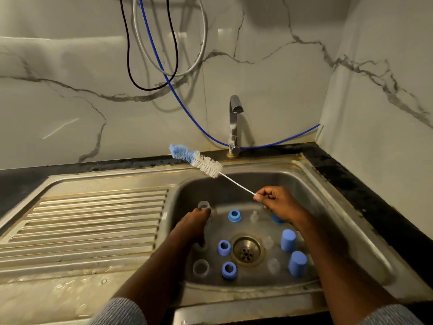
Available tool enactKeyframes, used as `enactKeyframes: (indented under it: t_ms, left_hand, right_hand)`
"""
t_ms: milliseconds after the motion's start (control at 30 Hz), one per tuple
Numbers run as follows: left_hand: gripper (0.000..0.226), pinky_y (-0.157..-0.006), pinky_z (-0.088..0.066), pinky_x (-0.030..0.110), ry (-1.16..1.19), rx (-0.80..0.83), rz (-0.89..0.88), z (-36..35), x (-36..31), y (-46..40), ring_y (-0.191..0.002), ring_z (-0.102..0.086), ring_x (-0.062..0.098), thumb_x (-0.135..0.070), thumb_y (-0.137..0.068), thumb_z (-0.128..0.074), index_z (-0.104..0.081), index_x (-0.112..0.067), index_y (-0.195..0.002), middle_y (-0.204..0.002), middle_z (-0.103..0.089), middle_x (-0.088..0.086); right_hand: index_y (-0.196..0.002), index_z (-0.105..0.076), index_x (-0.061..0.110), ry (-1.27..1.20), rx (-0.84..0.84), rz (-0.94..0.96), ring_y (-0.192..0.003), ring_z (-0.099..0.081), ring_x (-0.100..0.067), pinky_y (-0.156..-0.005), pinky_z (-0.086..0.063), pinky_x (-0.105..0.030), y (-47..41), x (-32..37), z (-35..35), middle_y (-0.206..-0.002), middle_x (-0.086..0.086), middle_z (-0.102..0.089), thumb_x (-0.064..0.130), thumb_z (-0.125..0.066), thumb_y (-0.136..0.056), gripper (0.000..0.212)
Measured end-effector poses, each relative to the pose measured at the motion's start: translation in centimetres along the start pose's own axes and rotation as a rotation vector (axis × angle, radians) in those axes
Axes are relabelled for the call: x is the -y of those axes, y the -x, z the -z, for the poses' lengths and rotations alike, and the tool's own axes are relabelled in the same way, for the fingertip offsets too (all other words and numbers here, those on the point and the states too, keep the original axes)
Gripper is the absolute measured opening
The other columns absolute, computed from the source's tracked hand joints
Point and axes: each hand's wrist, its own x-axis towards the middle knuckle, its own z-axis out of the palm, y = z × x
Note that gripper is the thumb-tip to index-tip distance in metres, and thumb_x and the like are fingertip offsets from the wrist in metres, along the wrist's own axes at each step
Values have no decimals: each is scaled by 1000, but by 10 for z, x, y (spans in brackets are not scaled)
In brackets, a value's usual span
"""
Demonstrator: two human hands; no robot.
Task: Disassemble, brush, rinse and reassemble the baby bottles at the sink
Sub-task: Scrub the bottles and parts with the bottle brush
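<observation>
In the sink, below the right hand pinching the one bottle brush, lie three blue collar rings, three blue caps with one half hidden under that wrist, and three clear teats. The left hand grips one clear bottle; two more stand below it.

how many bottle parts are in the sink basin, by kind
Blue screw rings: 3
Blue caps: 2
Clear bottles: 2 plainly seen, one gripped by the left hand
Clear teats: 3, faint
Total: 10, besides a part-hidden blue piece under the right hand
</observation>
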Motion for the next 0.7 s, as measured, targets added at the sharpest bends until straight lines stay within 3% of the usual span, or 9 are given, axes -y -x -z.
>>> enactKeyframes:
  t_ms: [267,333,467,567,700]
  left_hand:
    - [105,-103,-49,40,-42,-7,-32,-6,6,1,-131,-50,28,-28,-58,-96,-40,-25,-146,-149,-41,5]
    - [105,-103,-49,42,-51,-45,-76,-3,4,0,-132,-49,27,-37,-57,-95,-40,-25,-146,-148,-42,4]
    - [74,-102,-44,39,-165,-181,-321,13,-22,-2,-124,-50,22,-49,-75,-83,-47,-28,-137,-135,-51,0]
    - [55,-105,-36,39,-286,-32,-449,11,-48,-10,-125,-51,21,-34,-86,-77,-54,-25,-134,-137,-54,1]
    - [58,-109,-38,51,-541,203,-432,-7,-62,-29,-130,-49,31,-29,-82,-81,-55,-32,-134,-139,-54,3]
  right_hand:
    - [-85,-74,19,25,-19,-64,-65,-57,-10,-68,-49,-31,3,-7,6,-67,0,-65,21,-69,-93,9]
    - [-85,-74,19,26,-24,-67,-64,-56,-8,-69,-48,-27,2,-6,5,-66,1,-65,20,-69,-93,10]
    - [-88,-73,19,9,-30,-60,-61,-53,-4,-63,-43,-20,-2,-3,4,-61,8,-61,18,-67,-95,9]
    - [-90,-73,18,2,-24,-74,-61,-53,-4,-61,-41,-18,-8,-3,3,-61,9,-60,18,-66,-95,9]
    - [-92,-74,15,-6,-32,-83,-61,-54,-3,-60,-42,-17,-10,-5,9,-64,8,-62,18,-67,-95,8]
